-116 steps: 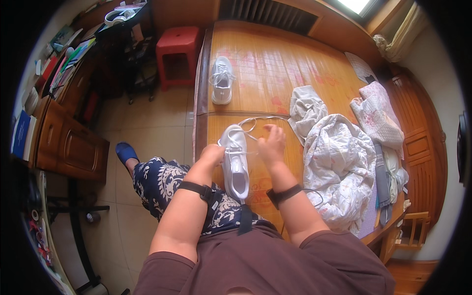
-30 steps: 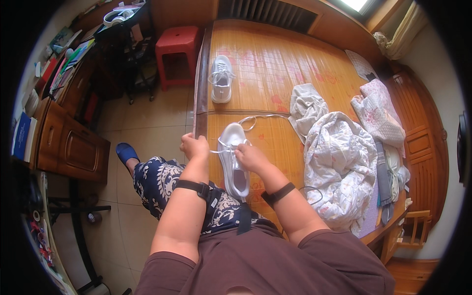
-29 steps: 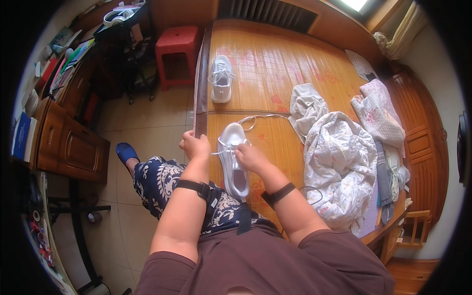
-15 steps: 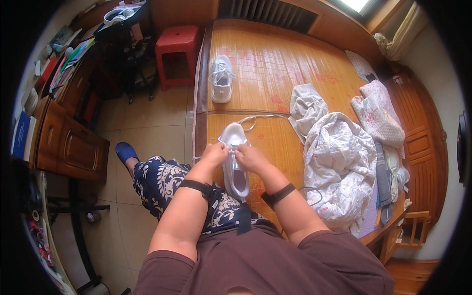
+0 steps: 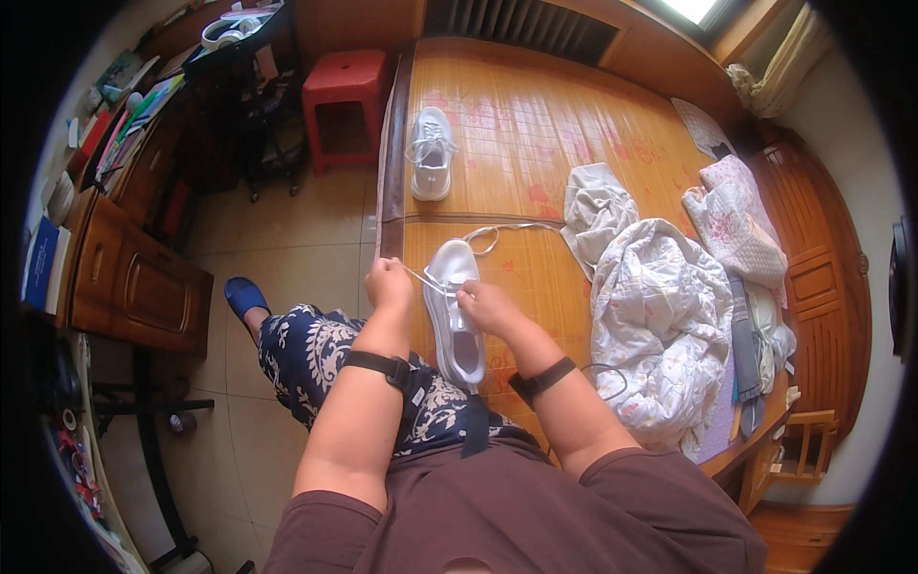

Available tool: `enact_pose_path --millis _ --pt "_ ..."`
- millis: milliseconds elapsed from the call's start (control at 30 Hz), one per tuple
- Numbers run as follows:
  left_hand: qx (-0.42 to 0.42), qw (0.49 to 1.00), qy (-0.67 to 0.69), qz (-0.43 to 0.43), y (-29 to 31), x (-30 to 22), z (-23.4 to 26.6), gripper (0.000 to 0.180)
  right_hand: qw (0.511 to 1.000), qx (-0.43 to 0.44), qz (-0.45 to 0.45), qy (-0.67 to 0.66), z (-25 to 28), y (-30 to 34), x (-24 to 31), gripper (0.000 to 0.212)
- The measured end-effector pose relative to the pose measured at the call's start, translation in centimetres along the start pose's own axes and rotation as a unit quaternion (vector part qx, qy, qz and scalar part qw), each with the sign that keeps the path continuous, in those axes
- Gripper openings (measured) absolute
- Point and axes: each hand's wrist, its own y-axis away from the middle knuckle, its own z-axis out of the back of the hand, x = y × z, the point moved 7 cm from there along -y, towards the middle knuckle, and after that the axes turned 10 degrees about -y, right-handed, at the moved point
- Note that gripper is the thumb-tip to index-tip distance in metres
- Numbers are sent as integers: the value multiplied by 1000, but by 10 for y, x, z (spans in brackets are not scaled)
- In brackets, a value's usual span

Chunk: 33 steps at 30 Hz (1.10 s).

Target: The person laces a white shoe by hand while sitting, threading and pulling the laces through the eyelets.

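A white sneaker [image 5: 439, 308] lies on the bed mat in front of me, its toe pointing away and its heel by my lap. My left hand [image 5: 389, 284] is closed on a white shoelace [image 5: 418, 275], holding it stretched out to the left of the shoe. At the lacing, my right hand [image 5: 486, 306] rests on the right side of the sneaker with its fingers bent; what they pinch is hidden. Beyond the toe, the lace's loose length [image 5: 516, 227] trails right over the mat. A second white sneaker [image 5: 433, 158], with a lace tied in a bow, stands farther off.
The bamboo mat [image 5: 516, 124] covers the bed. To the right lie a crumpled white quilt [image 5: 660, 325], a grey-white cloth [image 5: 597, 203] and a pink patterned pillow [image 5: 736, 215]. A red stool [image 5: 345, 105] stands beyond the bed's left edge, and a wooden cabinet [image 5: 134, 273] at the left.
My left hand has moved left, away from the sneaker, drawing the shoelace out with it. My right hand has hardly moved at the lacing.
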Motion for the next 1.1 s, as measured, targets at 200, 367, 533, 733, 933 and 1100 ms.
enact_pose_path --millis 200,367,533,733,933,1100 --pt "29 983 172 59 13 -8 7 26 993 -1 17 -120 20 -6 -6 30" --pt "108 975 184 69 18 -13 5 26 973 30 24 -229 19 -5 10 25" --pt "125 971 185 79 24 -19 5 24 985 -45 167 -14 26 -5 36 22" --pt "115 971 199 67 18 -17 3 25 988 12 113 -108 19 -13 27 22" --pt "114 966 219 78 19 -18 3 25 981 36 69 -178 7 -15 19 25" --pt "118 966 212 88 22 -21 8 25 995 -2 73 -65 17 -11 23 25"
